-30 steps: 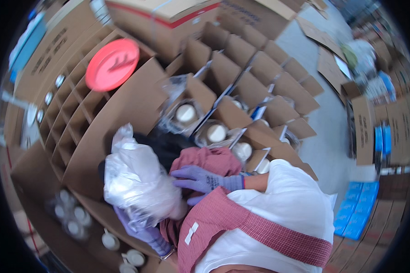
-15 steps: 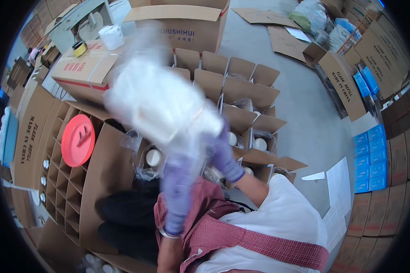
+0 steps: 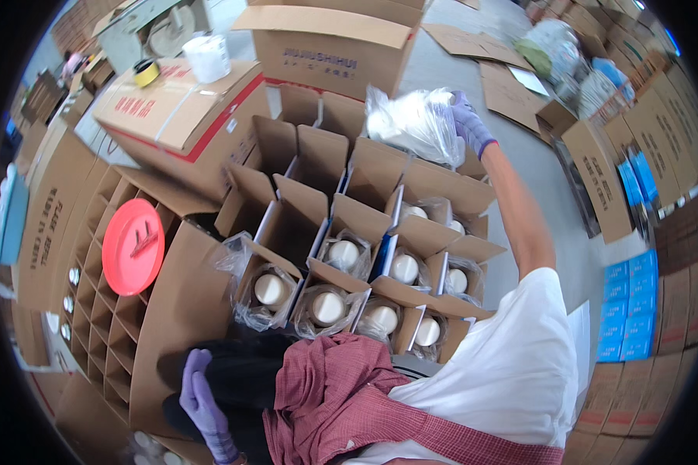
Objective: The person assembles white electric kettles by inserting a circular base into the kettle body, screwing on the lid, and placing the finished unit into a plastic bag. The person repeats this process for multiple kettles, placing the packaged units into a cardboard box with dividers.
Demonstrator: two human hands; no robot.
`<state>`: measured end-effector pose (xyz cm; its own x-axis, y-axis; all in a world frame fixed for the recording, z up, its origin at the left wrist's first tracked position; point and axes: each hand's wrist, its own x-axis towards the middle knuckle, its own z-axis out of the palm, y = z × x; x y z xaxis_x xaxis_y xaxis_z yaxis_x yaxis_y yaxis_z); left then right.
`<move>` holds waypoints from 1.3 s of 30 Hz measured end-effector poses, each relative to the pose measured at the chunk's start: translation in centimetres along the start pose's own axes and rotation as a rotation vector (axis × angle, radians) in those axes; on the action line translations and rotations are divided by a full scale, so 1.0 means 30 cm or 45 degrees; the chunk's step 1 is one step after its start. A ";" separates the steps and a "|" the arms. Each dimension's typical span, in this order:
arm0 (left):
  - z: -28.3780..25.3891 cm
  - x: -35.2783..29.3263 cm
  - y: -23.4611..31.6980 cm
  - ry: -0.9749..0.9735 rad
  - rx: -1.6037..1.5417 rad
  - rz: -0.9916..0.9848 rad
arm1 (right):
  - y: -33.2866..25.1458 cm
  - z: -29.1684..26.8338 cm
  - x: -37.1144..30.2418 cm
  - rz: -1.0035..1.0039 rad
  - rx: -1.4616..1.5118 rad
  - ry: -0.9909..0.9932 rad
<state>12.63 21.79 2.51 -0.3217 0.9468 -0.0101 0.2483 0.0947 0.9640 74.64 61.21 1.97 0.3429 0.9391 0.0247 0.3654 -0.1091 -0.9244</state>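
Observation:
My right hand [image 3: 471, 124], in a purple glove, reaches far out and grips a white bottle in a clear plastic bag [image 3: 415, 126]. The bottle lies nearly sideways above the back right of the open cartons. My left hand [image 3: 202, 407], gloved too, is low at the left beside my dark-trousered leg. Its fingers are stretched out with nothing in them. Between my hands stand several tall open cartons [image 3: 302, 209] in rows. The nearer ones hold bagged bottles with white round caps [image 3: 328, 308], standing upright; several farther cartons show dark insides.
A red plate [image 3: 133, 248] with small dark pieces rests on a divided carton [image 3: 105, 310] at left. A closed carton [image 3: 178, 116] carries yellow tape [image 3: 145, 73] and a white cup [image 3: 207, 58]. Behind stands a large open box [image 3: 326, 58]; blue boxes [image 3: 627, 306] are stacked at right.
Both hands were together at the blurred white bagged bottle over the middle. My right hand has carried it right and away; my left hand has let go and dropped to the lower left.

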 end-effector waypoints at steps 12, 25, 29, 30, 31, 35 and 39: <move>-0.573 -0.292 -0.199 0.812 0.540 -0.114 | 0.225 0.380 0.168 -0.359 -1.271 -0.786; -1.377 -1.039 -1.212 1.551 0.724 -0.938 | -0.202 0.477 -0.136 -0.357 -1.639 -0.547; -1.474 -0.793 -1.270 1.465 0.509 -1.286 | -0.381 0.579 -0.227 -0.416 -1.667 -0.511; -1.484 -0.742 -1.346 1.515 0.778 -1.325 | -0.414 0.626 -0.234 -0.434 -1.665 -0.516; -1.492 -0.699 -1.416 1.559 1.050 -1.360 | -0.449 0.664 -0.241 -0.457 -1.663 -0.527; -1.553 -0.543 -1.334 1.145 1.417 -1.597 | -0.518 0.847 -0.253 -0.472 -1.417 -0.659; -1.632 -0.520 -1.519 0.969 1.919 -1.515 | -0.488 0.840 -0.087 -1.035 -1.451 -0.647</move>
<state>-38.40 -12.38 -28.26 -0.9900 -0.0071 0.1407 -0.0580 0.9307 -0.3612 46.58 68.58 5.86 -0.5253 0.8506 0.0211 0.8495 0.5229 0.0702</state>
